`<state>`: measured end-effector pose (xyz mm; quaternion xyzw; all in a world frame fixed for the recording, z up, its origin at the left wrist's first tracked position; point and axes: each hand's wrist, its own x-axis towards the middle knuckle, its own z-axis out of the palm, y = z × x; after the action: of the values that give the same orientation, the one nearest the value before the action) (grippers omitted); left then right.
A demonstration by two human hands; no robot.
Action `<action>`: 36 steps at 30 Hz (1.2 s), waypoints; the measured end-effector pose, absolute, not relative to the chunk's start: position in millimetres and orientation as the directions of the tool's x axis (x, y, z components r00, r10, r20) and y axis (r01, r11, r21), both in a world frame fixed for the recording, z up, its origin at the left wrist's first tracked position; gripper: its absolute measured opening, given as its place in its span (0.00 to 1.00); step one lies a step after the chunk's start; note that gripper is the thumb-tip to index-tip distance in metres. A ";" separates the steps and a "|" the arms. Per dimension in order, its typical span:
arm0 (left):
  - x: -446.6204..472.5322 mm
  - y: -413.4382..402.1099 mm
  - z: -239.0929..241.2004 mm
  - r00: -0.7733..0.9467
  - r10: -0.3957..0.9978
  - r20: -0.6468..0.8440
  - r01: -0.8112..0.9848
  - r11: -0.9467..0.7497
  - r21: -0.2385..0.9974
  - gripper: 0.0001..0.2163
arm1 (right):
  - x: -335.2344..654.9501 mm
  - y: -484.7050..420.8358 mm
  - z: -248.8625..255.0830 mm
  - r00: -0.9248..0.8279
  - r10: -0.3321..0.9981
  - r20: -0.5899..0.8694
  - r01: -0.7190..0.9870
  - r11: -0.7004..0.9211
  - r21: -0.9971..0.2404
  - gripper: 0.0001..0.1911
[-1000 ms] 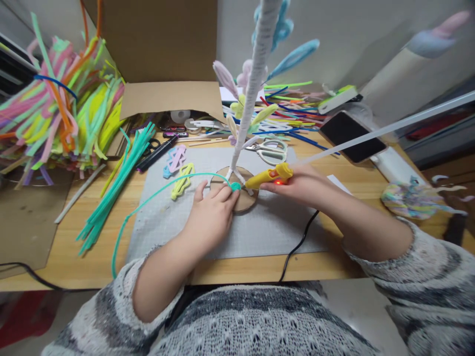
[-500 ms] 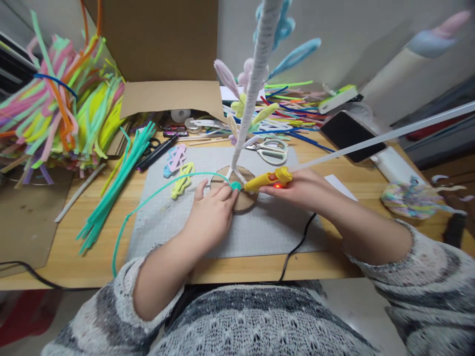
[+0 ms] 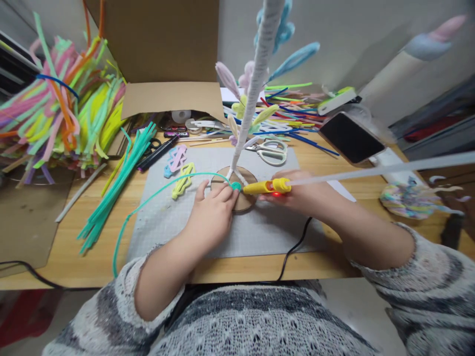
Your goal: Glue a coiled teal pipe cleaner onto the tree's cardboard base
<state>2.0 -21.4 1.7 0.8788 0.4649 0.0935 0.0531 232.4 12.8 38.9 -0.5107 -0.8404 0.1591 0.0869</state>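
Note:
My right hand (image 3: pixel 293 190) is wrapped round a yellow hot glue gun (image 3: pixel 265 187), whose red light glows. A long translucent glue stick (image 3: pixel 371 169) runs out of its back to the right. The nozzle points left at a small coil of green pipe cleaner (image 3: pixel 235 186) on a round cardboard base (image 3: pixel 243 202). With its fingertips, my left hand (image 3: pixel 212 212) holds that coil down, and the loose end arcs away leftward. A white wrapped stem (image 3: pixel 249 99) with pastel pipe-cleaner flowers and leaves rises from the base.
Beneath lies a grey cutting mat (image 3: pixel 166 222), with scissors (image 3: pixel 272 151) and zigzag hair clips (image 3: pixel 183 180) on it. To the left is a bundle of green pipe cleaners (image 3: pixel 118 185). A phone (image 3: pixel 351 137) lies at right; a black cord (image 3: pixel 297 247) hangs over the table's front edge.
My right hand has tilted the glue gun flatter, its rear end and the glue stick swinging down. The nozzle stays beside the coil, and my left hand keeps its place.

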 end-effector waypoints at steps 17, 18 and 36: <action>3.3 -23.1 2.2 0.545 0.831 0.107 0.819 -0.556 0.142 0.16 | 269.2 -3.0 17.8 -0.090 0.893 -0.442 0.143 -0.427 -0.893 0.21; 3.9 -23.5 2.7 0.544 0.832 0.109 0.820 -0.555 0.139 0.16 | 273.2 -3.4 15.4 -0.109 0.865 -0.490 0.014 -0.492 -0.871 0.18; 6.8 -26.6 3.5 0.527 0.840 0.131 0.830 -0.541 0.133 0.14 | 184.5 7.1 72.2 -0.439 0.899 -0.007 0.818 0.396 -0.417 0.12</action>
<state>6.8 -26.6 3.5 0.8733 0.4781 0.0900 0.0270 184.5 7.1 72.2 -0.5182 -0.8282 0.1829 0.1101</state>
